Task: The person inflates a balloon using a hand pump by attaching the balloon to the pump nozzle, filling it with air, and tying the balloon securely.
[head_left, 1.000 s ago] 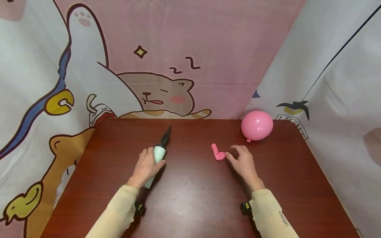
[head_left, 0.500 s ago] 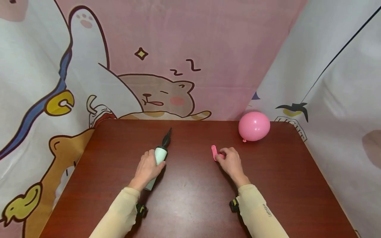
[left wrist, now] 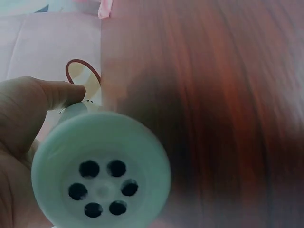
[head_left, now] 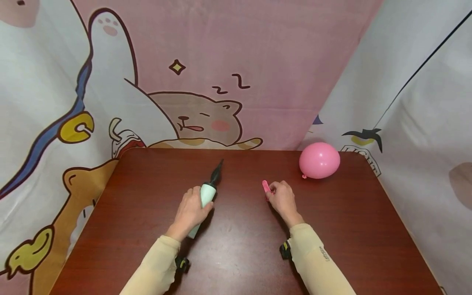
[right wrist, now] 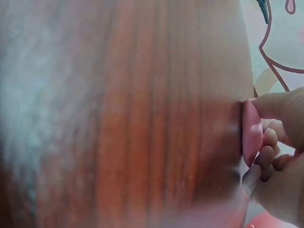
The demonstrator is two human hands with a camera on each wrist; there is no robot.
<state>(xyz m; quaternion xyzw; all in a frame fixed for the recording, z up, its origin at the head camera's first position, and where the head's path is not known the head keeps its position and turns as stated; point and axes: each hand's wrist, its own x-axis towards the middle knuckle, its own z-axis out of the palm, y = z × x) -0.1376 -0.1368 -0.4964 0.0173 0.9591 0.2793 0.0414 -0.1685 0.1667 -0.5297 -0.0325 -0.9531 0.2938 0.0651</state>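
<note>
My left hand (head_left: 191, 213) grips a pale green balloon pump (head_left: 208, 195) with a dark nozzle that points up and away to the right. In the left wrist view the pump's round end (left wrist: 102, 190) shows several dark holes, with the thumb along its side. A limp pink balloon (head_left: 265, 185) lies at the fingertips of my right hand (head_left: 283, 199), which pinches it. In the right wrist view the pink rubber (right wrist: 251, 133) sits between thumb and fingers, close on the tabletop; part of it is hidden by the hand in the head view.
An inflated pink balloon (head_left: 319, 160) with a knotted neck rests at the back right of the brown wooden table (head_left: 236, 254). Behind the table hangs a cartoon-printed cloth (head_left: 287, 61), with pale cloth at both sides.
My right hand has moved left onto the limp balloon and taken hold of it. My left hand has shifted a little to the right with the pump.
</note>
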